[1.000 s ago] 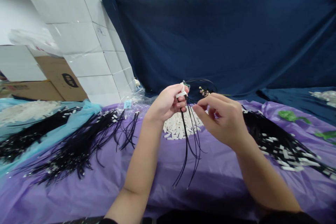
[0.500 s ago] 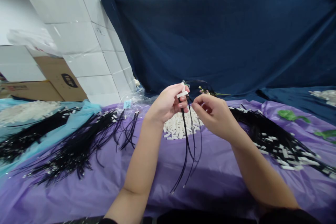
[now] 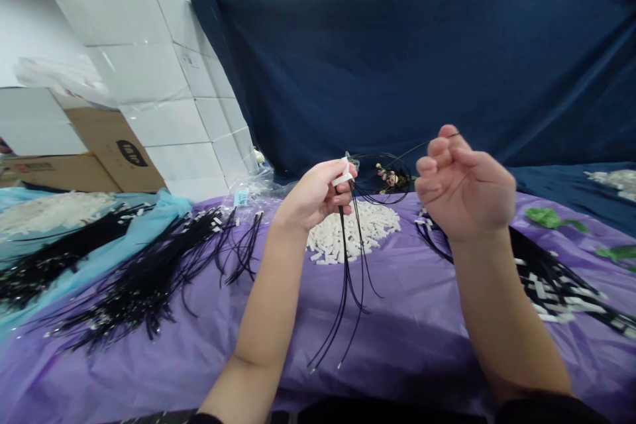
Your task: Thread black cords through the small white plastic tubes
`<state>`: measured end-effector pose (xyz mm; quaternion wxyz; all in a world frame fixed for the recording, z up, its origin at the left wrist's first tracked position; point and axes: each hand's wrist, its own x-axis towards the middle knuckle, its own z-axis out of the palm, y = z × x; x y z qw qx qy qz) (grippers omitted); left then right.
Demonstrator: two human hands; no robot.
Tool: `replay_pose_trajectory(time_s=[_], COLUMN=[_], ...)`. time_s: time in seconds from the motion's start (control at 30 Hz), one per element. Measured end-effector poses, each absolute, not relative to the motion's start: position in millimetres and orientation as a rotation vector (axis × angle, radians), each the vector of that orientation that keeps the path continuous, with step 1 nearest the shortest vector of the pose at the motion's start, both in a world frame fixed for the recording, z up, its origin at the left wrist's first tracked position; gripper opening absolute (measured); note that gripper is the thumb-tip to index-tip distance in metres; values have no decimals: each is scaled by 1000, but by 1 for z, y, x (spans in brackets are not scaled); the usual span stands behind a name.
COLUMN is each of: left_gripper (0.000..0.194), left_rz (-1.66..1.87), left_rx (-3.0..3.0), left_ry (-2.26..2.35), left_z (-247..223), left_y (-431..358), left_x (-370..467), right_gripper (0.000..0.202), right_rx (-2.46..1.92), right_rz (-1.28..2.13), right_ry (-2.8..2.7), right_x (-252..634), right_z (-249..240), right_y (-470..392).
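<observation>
Head view, left hand (image 3: 332, 195) pinching glossy white connector (image 3: 342, 177), right hand (image 3: 460, 180) pinching thin dark wire (image 3: 422, 146).

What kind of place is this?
Likely a small assembly workshop: a pile of white pieces, bundles of black cords on a purple sheet, and stacked white boxes.

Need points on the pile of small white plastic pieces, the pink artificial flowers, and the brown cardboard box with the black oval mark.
pile of small white plastic pieces (image 3: 371, 232): head view, middle of the heap
pink artificial flowers (image 3: 391, 179): head view, a blossom
brown cardboard box (image 3: 108, 139): head view, side panel
</observation>
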<state>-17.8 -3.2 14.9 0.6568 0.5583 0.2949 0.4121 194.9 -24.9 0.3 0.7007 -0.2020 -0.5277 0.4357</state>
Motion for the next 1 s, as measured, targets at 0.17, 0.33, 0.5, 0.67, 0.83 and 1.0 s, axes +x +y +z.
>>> replay_pose_trajectory(time_s=[0.17,0.33,0.5,0.67,0.83,1.0], left_gripper=[17,17,20,24,23,23], left_rz=[886,854,820,789,774,752], left_rx=[1350,1444,1526,1607,1656,1665], left_ry=[663,662,649,616,593,587], left_z=[14,14,14,15,16,15], left_y=[-6,-7,-10,-14,-21,-25], left_x=[-16,-18,-19,-18,-18,-18], right_gripper=[30,23,17,8,12,15], right_rx=[-305,-428,-448,-601,-917,-942], right_rz=[739,657,566,422,95,111], right_ry=[-1065,-1197,-1215,-1397,-1559,-1528], right_x=[202,197,209,185,159,159], right_z=[3,11,13,0,-10,-12], right_y=[-22,-43,-58,-62,-64,-63])
